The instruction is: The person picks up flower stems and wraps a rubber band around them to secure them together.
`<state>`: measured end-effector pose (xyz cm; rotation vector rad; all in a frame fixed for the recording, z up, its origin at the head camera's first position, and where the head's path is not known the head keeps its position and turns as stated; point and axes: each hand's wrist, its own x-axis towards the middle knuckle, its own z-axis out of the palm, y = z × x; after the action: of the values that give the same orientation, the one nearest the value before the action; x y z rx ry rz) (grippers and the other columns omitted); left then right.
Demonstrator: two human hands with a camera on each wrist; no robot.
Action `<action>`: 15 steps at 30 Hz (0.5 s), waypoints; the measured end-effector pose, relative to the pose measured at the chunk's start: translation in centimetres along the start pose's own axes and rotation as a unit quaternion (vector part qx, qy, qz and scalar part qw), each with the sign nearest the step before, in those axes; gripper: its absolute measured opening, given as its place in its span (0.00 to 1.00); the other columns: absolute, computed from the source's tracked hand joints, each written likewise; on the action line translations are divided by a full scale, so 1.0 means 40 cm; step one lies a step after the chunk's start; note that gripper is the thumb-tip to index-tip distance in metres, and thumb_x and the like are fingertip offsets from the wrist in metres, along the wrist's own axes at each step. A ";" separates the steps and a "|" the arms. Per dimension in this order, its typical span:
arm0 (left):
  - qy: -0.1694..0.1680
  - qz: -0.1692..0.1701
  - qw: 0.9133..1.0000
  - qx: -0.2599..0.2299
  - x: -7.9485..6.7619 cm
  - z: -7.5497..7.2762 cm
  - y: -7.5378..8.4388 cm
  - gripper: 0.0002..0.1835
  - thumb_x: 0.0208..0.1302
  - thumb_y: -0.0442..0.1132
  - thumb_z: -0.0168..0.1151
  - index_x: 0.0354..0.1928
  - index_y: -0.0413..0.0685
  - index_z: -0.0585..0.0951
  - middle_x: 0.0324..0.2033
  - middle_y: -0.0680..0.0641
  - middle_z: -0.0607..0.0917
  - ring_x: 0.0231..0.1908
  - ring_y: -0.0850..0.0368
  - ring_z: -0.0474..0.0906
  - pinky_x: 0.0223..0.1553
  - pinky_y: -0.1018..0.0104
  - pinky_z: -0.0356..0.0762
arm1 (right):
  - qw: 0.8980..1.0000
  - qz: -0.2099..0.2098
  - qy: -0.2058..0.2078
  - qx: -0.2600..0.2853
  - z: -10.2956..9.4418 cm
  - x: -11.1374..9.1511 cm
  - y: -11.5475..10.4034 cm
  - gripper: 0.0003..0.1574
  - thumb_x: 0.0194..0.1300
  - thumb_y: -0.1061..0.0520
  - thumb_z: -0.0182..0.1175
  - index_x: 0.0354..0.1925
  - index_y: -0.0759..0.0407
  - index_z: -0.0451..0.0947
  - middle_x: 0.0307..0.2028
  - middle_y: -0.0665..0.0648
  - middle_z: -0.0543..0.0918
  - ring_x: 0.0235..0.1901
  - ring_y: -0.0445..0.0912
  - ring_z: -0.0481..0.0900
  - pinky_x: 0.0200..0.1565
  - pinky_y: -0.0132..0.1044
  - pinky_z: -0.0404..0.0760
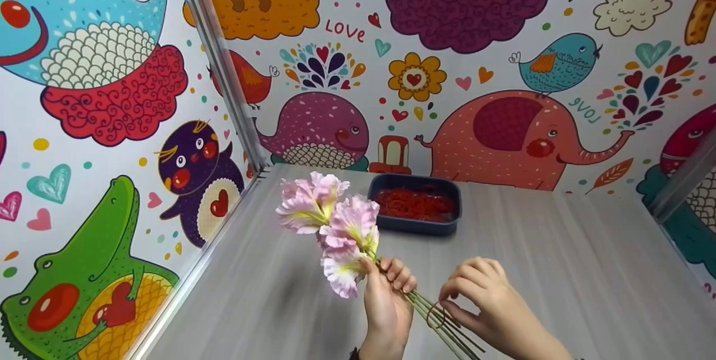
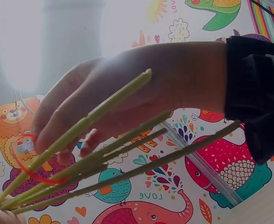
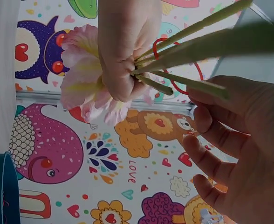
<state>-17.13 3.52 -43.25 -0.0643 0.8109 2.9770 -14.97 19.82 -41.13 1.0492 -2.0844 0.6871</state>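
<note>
In the head view my left hand grips a bunch of pink artificial flowers by the stems, just below the blooms. The blooms point up and to the left, and the green stems run down to the right. A red rubber band loops loosely around the stems below my left hand. My right hand pinches the band's edge between thumb and index finger. From the right wrist, the band shows stretched out from the stems toward my right fingertips, the other fingers loosely bent.
A dark blue plastic box stands at the back of the grey table, holding many red rubber bands. Panels printed with cartoon animals close off the back and both sides, joined by a metal corner strip.
</note>
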 end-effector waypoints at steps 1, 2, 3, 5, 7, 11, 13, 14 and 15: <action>-0.002 -0.001 1.000 0.000 -0.001 0.000 -0.002 0.24 0.68 0.62 0.19 0.28 0.53 0.57 0.21 0.56 0.57 0.19 0.66 0.56 0.25 0.74 0.54 | 1.000 -0.001 -0.001 -0.002 0.002 0.003 0.002 0.25 0.39 0.65 0.78 0.33 0.45 0.77 0.31 0.40 0.77 0.38 0.39 0.71 0.48 0.35 0.61; -0.004 -0.003 1.000 -0.001 -0.001 0.000 -0.003 0.24 0.69 0.62 0.19 0.28 0.53 0.56 0.21 0.56 0.57 0.19 0.66 0.56 0.25 0.74 0.54 | 1.000 0.002 -0.005 -0.002 0.005 0.006 0.003 0.24 0.40 0.64 0.78 0.32 0.45 0.77 0.31 0.40 0.77 0.38 0.39 0.71 0.47 0.35 0.61; -0.005 -0.005 1.000 -0.002 -0.002 0.000 -0.004 0.24 0.69 0.62 0.19 0.28 0.53 0.56 0.21 0.56 0.57 0.19 0.66 0.56 0.25 0.74 0.54 | 1.000 0.001 -0.006 -0.004 0.007 0.008 0.004 0.23 0.41 0.64 0.77 0.32 0.45 0.77 0.31 0.40 0.77 0.38 0.40 0.71 0.47 0.36 0.61; -0.006 -0.007 1.000 -0.002 -0.003 0.001 -0.006 0.24 0.69 0.62 0.19 0.28 0.53 0.56 0.21 0.56 0.57 0.19 0.66 0.55 0.25 0.74 0.54 | 1.000 -0.004 -0.008 -0.010 0.011 0.013 0.008 0.21 0.43 0.62 0.76 0.32 0.45 0.77 0.31 0.40 0.77 0.38 0.40 0.72 0.47 0.37 0.62; -0.006 -0.009 1.000 0.000 -0.005 0.001 -0.008 0.24 0.69 0.62 0.19 0.28 0.53 0.56 0.21 0.57 0.58 0.19 0.66 0.55 0.25 0.74 0.54 | 1.000 -0.012 -0.006 -0.014 0.015 0.017 0.011 0.18 0.46 0.60 0.74 0.31 0.46 0.77 0.31 0.41 0.77 0.38 0.40 0.72 0.47 0.37 0.62; -0.005 -0.015 1.000 0.009 -0.006 -0.001 -0.014 0.25 0.68 0.63 0.18 0.28 0.53 0.56 0.21 0.57 0.58 0.19 0.67 0.55 0.25 0.74 0.54 | 0.999 -0.025 0.009 -0.024 0.018 0.020 0.018 0.06 0.63 0.52 0.65 0.31 0.46 0.77 0.31 0.41 0.77 0.38 0.41 0.72 0.47 0.37 0.61; -0.003 -0.018 1.000 0.013 -0.005 -0.004 -0.017 0.24 0.68 0.62 0.18 0.29 0.53 0.56 0.21 0.57 0.57 0.19 0.67 0.55 0.25 0.74 0.53 | 0.999 -0.028 0.016 -0.026 0.016 0.021 0.021 0.10 0.70 0.48 0.57 0.31 0.46 0.77 0.31 0.41 0.77 0.38 0.41 0.72 0.46 0.37 0.61; -0.001 -0.020 1.000 0.015 -0.004 -0.004 -0.018 0.24 0.68 0.63 0.18 0.29 0.53 0.56 0.21 0.57 0.57 0.19 0.67 0.55 0.25 0.74 0.53 | 0.999 -0.029 0.019 -0.027 0.015 0.021 0.023 0.14 0.72 0.46 0.53 0.31 0.46 0.78 0.31 0.41 0.77 0.38 0.41 0.72 0.46 0.37 0.61; 0.000 -0.022 1.000 0.020 -0.004 -0.005 -0.020 0.24 0.68 0.63 0.18 0.29 0.53 0.56 0.21 0.57 0.57 0.19 0.66 0.54 0.25 0.74 0.53 | 0.999 -0.032 0.022 -0.027 0.014 0.023 0.025 0.15 0.73 0.45 0.51 0.31 0.46 0.78 0.31 0.41 0.77 0.38 0.41 0.72 0.46 0.37 0.61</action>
<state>-16.92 4.10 -43.82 -0.0804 0.8569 2.9187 -16.38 19.53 -40.93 1.0570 -2.0115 0.6124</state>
